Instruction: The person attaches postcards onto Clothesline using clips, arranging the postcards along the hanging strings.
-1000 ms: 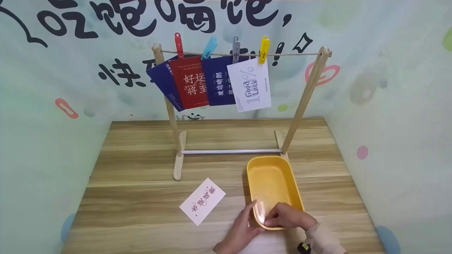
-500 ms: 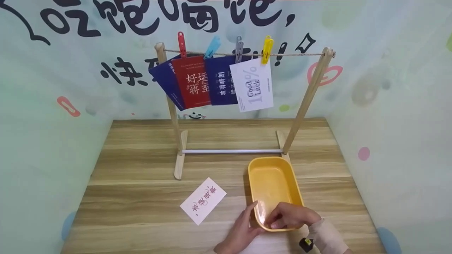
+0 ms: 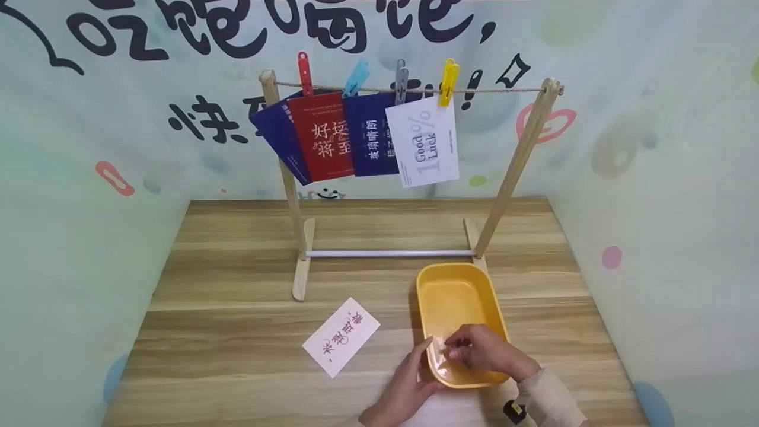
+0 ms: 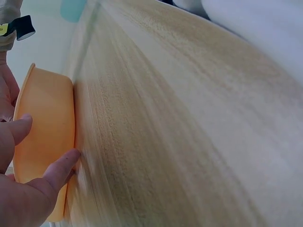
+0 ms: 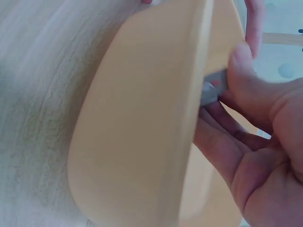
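In the head view my right hand (image 3: pixel 487 351) is inside the near end of the yellow plastic tray (image 3: pixel 456 267). Its thumb and fingers pinch a small grey clothespin (image 5: pixel 215 87), part of which the tray's wall hides in the right wrist view. My left hand (image 3: pixel 405 382) rests against the tray's left side, its straight fingers (image 4: pixel 61 169) touching the outer wall. Left of the tray a pale pink card (image 3: pixel 341 337) with dark red writing lies flat and slanted on the wooden table (image 3: pixel 225 356).
Behind the tray stands a wooden rack (image 3: pixel 513 172) with a string. Red (image 3: pixel 305 74), blue (image 3: pixel 357 78), grey (image 3: pixel 401 82) and yellow clothespins (image 3: pixel 449 83) hold blue, red and white cards (image 3: pixel 424 142) on it. A white bar (image 3: pixel 388 254) joins the rack's feet.
My right hand has lifted and moved forward from the tray's near corner, with the grey clothespin in its fingers. My left hand stays at the tray's side.
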`<state>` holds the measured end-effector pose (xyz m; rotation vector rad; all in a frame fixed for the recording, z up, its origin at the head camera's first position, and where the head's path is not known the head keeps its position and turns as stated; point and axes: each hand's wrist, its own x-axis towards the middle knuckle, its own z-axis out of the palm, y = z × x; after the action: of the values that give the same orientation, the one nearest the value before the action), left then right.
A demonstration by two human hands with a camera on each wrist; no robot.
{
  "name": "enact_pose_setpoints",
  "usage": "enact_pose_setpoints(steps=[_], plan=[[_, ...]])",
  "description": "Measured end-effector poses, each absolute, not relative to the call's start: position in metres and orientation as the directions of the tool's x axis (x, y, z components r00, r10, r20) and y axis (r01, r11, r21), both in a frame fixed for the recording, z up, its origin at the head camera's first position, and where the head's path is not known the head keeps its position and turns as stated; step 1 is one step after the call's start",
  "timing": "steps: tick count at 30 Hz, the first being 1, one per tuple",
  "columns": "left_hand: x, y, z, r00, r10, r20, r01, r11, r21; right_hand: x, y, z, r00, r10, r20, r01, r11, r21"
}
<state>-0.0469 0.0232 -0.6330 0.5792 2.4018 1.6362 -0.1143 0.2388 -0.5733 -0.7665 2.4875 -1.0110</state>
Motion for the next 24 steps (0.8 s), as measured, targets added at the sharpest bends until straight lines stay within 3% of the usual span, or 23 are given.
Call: enact_pose_setpoints(steps=[5, 9, 13, 24], plan=[[-0.047, 0.022, -0.633, -0.911, 0.407, 0.075, 0.214, 0.309, 0.927, -0.113, 0.234, -0.575, -0.815, -0.579, -0.015, -0.419, 0.607, -0.676], [-0.048, 0.022, -0.634, -0.913, 0.405, 0.054, 0.181, 0.285, 0.941, -0.109, 0.23, -0.577, -0.87, -0.487, 0.072, -0.405, 0.624, -0.668], [-0.046, 0.021, -0.633, -0.915, 0.399, 0.065, 0.195, 0.294, 0.936, -0.108, 0.225, -0.578, -0.908, -0.379, 0.181, -0.391, 0.606, -0.693], [-0.05, 0.006, -0.628, -0.921, 0.385, 0.063, 0.19, 0.3, 0.935, -0.106, 0.203, -0.554, -0.947, -0.156, 0.28, -0.32, 0.514, -0.796]])
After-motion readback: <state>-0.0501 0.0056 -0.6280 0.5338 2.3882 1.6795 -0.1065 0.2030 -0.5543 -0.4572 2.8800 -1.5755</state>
